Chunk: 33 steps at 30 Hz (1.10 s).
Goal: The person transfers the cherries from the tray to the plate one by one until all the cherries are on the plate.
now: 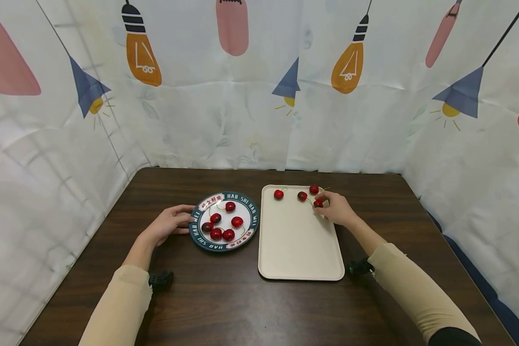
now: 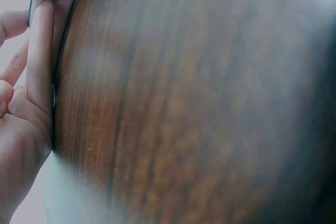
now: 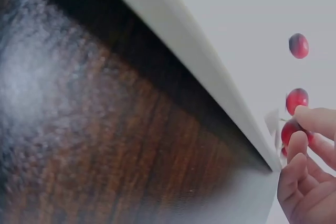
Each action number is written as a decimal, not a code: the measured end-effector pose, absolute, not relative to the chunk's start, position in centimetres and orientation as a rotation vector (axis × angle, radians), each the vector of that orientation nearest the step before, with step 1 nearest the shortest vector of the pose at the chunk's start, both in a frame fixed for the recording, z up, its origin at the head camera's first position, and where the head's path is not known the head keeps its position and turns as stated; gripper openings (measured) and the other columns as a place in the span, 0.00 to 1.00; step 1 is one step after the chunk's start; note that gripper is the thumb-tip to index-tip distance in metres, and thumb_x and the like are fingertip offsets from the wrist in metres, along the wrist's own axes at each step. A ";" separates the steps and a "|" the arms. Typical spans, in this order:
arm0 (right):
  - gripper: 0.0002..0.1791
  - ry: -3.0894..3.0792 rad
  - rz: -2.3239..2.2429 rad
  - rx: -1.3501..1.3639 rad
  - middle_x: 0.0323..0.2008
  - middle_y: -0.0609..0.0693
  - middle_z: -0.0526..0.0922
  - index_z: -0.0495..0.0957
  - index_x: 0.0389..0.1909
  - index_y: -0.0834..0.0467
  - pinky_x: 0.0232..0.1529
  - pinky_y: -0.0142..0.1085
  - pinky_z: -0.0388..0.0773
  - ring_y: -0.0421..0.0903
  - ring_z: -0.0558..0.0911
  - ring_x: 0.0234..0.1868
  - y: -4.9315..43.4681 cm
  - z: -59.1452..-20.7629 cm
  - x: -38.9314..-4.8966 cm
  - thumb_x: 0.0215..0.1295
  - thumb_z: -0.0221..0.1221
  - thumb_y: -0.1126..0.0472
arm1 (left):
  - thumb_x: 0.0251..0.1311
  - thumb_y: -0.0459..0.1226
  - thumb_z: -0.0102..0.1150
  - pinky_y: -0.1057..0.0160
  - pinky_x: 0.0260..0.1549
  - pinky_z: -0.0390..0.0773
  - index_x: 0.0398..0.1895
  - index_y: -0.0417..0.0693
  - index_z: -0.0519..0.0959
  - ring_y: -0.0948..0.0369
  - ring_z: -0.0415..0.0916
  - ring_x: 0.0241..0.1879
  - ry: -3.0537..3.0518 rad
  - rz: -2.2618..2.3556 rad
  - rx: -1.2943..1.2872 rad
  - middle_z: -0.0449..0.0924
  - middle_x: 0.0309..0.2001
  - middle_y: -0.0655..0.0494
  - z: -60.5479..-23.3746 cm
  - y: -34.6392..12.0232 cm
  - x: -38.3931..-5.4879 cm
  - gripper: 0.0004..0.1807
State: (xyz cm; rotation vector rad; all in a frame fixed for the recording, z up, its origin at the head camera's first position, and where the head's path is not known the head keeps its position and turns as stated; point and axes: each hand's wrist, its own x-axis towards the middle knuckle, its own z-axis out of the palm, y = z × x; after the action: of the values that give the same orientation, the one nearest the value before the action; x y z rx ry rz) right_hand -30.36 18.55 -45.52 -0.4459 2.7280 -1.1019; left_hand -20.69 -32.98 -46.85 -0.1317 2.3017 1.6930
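My left hand [image 1: 173, 223] is at the left rim of a round plate [image 1: 197, 241] with a dark teal, lettered border. In the left wrist view its fingers [image 2: 41, 59] reach under the rim, with another digit against the edge. Several red cherries [image 1: 216, 234] lie on the plate's white middle. Over the far right corner of a cream rectangular tray [image 1: 298, 245], my right hand [image 1: 337, 209] pinches a dark red cherry [image 3: 293, 131] between thumb and finger. Beside it on the tray are a cherry [image 1: 314, 189], a darker cherry [image 1: 302, 196] and, farther left, another cherry [image 1: 278, 194].
Plate and tray stand side by side on a dark brown wooden table [image 1: 225, 302], with a narrow gap between them. A white curtain [image 1: 242, 125] printed with lamps and bulbs hangs behind the table and along both sides. Dark bands [image 1: 161, 279] circle both wrists.
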 end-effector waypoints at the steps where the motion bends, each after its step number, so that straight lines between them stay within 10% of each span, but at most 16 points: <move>1: 0.23 2.728 -1.102 -0.449 0.52 0.63 0.80 0.77 0.61 0.64 0.28 0.39 0.81 0.46 0.81 0.24 18.6 -45.5 -30.4 0.68 0.66 0.61 | 0.75 0.41 0.56 0.60 0.48 0.84 0.76 0.40 0.64 0.56 0.80 0.48 2.301 1.693 -0.131 0.72 0.64 0.35 -46.9 -33.0 -20.7 0.31; 33: 0.21 2.601 -1.255 -0.652 0.53 0.57 0.80 0.78 0.60 0.58 0.29 0.41 0.77 0.58 0.82 0.30 15.5 -42.8 -29.1 0.68 0.68 0.61 | 0.75 0.40 0.56 0.59 0.48 0.84 0.76 0.38 0.64 0.56 0.81 0.49 2.307 1.703 -0.126 0.72 0.63 0.35 -47.0 -33.0 -20.7 0.30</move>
State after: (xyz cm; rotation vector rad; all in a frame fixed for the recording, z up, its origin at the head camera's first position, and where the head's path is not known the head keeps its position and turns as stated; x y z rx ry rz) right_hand -29.12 15.47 -42.80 -0.6521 2.6013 -1.2554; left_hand -20.72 -32.98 -46.96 -0.1256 2.3066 1.7031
